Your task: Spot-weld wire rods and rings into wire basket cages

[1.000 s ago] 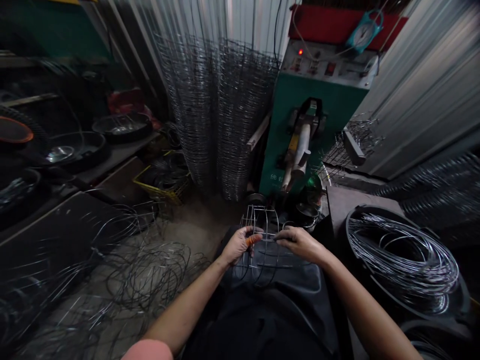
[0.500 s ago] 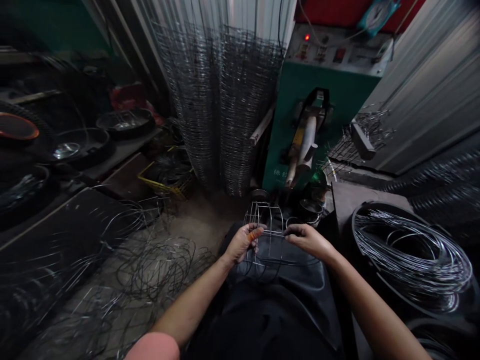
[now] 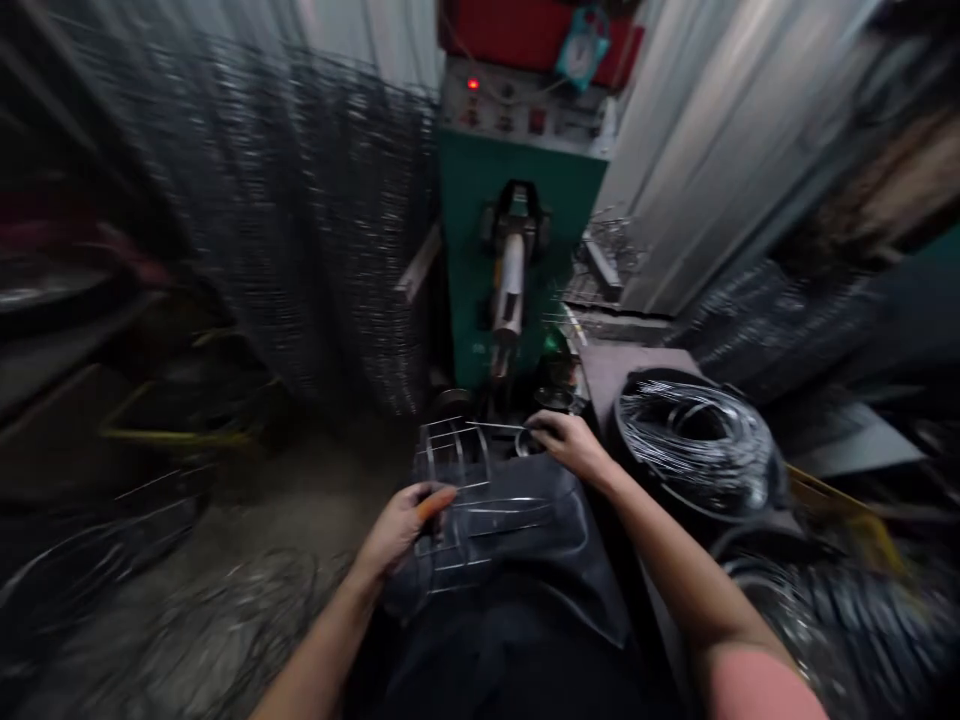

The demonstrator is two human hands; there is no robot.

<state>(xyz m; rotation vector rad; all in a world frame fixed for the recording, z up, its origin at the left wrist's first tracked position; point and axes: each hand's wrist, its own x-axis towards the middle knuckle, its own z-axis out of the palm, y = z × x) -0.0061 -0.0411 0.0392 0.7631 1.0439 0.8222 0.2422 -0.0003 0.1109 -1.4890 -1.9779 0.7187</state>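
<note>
My left hand (image 3: 401, 525) is closed on the side of a wire frame (image 3: 461, 450), a cage of bent, shiny wires above the dark apron (image 3: 540, 540) on my lap. An orange cover (image 3: 435, 503) wraps one finger of that hand. My right hand (image 3: 566, 440) is farther forward and to the right, its fingertips pinched at the end of a thin straight wire (image 3: 499, 426). Whether this wire is joined to the frame I cannot tell. Just beyond both hands stands a green machine (image 3: 469, 250) with a pale arm (image 3: 511, 275) pointing down.
A black tub (image 3: 626, 465) on the right holds coiled wire (image 3: 694, 430). Tall stacks of wire racks (image 3: 262, 220) lean on the wall at the left. Loose wire (image 3: 232, 610) lies on the floor at the lower left. A red light (image 3: 473, 84) glows on the machine.
The view has swung right. My hands have moved apart: the right one has left the frame's side and now pinches a straight wire, while the left still holds the frame.
</note>
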